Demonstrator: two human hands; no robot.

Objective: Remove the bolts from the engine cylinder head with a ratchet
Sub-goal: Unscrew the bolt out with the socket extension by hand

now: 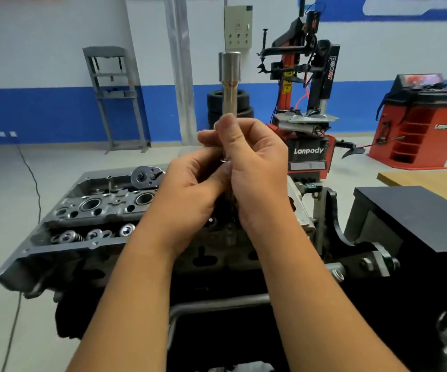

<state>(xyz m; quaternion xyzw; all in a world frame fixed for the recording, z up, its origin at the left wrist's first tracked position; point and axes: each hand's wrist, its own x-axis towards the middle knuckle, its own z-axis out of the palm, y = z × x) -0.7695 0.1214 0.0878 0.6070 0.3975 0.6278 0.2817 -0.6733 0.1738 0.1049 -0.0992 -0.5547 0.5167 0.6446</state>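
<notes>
Cylinder head point(88, 210) sits on the engine stand w/ the ratchet point(147, 177) lying on its top edge, head end showing. Both hands up in front of it: left hand point(190, 194) and right hand point(254, 170) pinch a long extension bar, held upright, w/ a deep socket point(230, 67) on the top end. Fingers of both curled round the shaft, hands touching each other. Can see 3 valve springs point(93, 234) in the head's near row. Writing: "Lanpody" on the red tyre changer point(306, 150) behind, "power" up its arm, "Lanpody" again on the red wheel balancer point(426, 130) at right. Stack of tyres point(217, 103) by the wall, grey shop press point(115, 95) on the left, black box point(415, 216) on the right
</notes>
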